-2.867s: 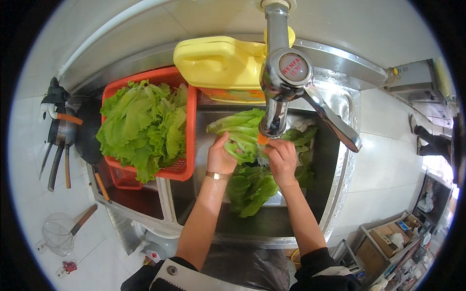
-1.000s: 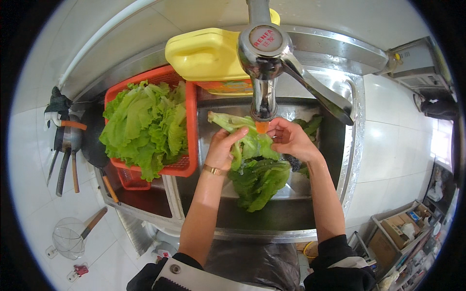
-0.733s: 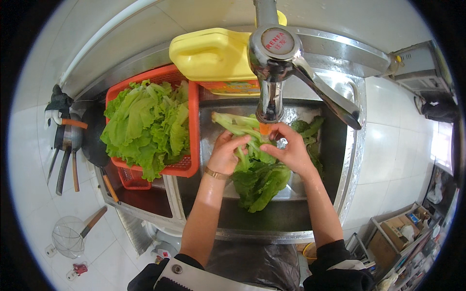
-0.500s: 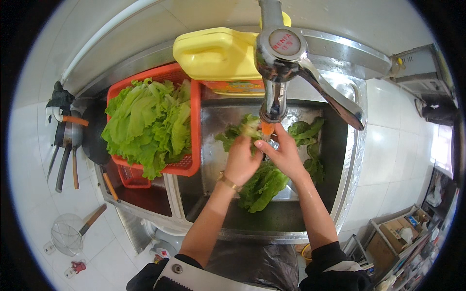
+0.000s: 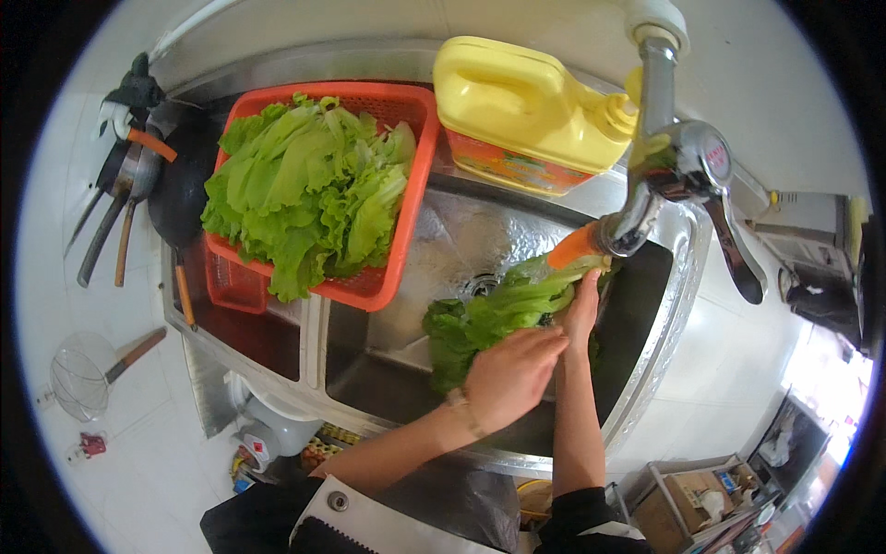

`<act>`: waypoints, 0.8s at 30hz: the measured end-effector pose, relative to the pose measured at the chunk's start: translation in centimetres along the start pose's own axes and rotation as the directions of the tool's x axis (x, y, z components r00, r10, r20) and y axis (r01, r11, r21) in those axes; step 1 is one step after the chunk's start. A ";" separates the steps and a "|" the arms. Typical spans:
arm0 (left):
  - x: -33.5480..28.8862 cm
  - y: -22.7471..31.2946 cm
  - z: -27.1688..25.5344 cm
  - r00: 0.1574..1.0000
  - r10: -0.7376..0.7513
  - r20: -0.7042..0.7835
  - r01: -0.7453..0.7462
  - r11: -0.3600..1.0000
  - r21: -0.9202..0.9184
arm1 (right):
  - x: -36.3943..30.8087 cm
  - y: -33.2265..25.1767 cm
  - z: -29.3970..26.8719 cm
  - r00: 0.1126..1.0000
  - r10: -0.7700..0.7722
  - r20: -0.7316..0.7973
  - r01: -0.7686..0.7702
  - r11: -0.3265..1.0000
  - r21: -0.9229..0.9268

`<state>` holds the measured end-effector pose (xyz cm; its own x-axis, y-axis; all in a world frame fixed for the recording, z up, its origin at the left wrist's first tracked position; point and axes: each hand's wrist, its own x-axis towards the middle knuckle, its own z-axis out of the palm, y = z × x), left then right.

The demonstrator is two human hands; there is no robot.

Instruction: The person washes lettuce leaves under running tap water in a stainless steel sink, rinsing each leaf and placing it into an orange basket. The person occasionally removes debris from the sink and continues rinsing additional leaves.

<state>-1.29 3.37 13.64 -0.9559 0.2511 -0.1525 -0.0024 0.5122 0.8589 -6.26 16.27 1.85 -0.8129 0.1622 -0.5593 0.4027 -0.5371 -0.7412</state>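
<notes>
My right hand grips a head of green lettuce by its pale stem end, right under the orange spout tip. The leaves spread leftward over the metal sink basin. My left hand lies across the near side of the leaves, its fingers stretched toward my right wrist. It is slightly blurred, and its thumb and palm are hidden. Water from the chrome faucet falls onto the lettuce and stirs the basin around the drain.
A red plastic basket heaped with lettuce leaves rests over the sink's left side. Behind the basin stands a yellow jug. Pans hang at the left, above a wire strainer. The faucet lever juts out right.
The view has turned, shifting the sink in the picture. My hands were together beneath the spout; my left hand has drawn back nearer me, while my right hand stays there with the lettuce.
</notes>
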 end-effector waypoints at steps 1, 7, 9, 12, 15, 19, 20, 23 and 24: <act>-0.5 -0.1 -1.1 0.999 -0.043 -0.027 0.040 0.994 -0.100 | 0.3 -0.1 -0.1 0.996 0.044 0.076 -0.055 0.988 0.144; 5.1 -7.9 -4.3 0.986 -0.117 -0.121 0.081 0.959 -0.272 | -0.1 -0.4 0.9 0.944 0.251 0.213 -0.285 0.947 0.148; 6.6 -9.3 -3.3 0.966 -0.183 0.182 0.254 0.807 -0.534 | -0.2 -0.4 2.0 0.942 0.264 0.209 -0.295 0.946 0.134; 6.8 -9.9 -3.4 0.955 -0.245 0.169 0.296 0.828 -0.477 | -0.5 -1.2 2.7 0.930 0.252 0.267 -0.304 0.936 0.177; 6.2 -9.0 -4.1 0.997 0.016 -0.080 -0.035 0.970 -0.239 | -0.7 -2.0 2.6 0.893 0.172 0.415 -0.255 0.954 0.154; 4.4 -7.1 -3.8 0.952 0.112 -0.284 -0.092 0.992 0.083 | -0.8 -1.6 2.4 0.917 0.170 0.360 -0.211 0.974 0.078; 3.8 -7.0 -3.8 0.934 0.132 -0.332 -0.095 0.988 0.124 | -0.8 -1.3 2.5 0.932 0.162 0.324 -0.195 0.978 0.071; 2.2 -7.4 -3.7 0.848 0.210 -0.486 -0.119 0.970 0.212 | -0.7 -0.5 3.2 0.914 0.171 0.368 -0.215 0.973 0.081; 1.7 -7.7 -3.8 0.816 0.253 -0.519 -0.135 0.957 0.255 | -0.7 -0.2 3.5 0.891 0.174 0.419 -0.226 0.971 0.079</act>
<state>-4.06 -3.28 8.59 -0.9335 -0.0914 0.3467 0.2014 0.6663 0.7179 -7.22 13.42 3.72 -0.8308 -0.2958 -0.4714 0.5418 -0.6235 -0.5637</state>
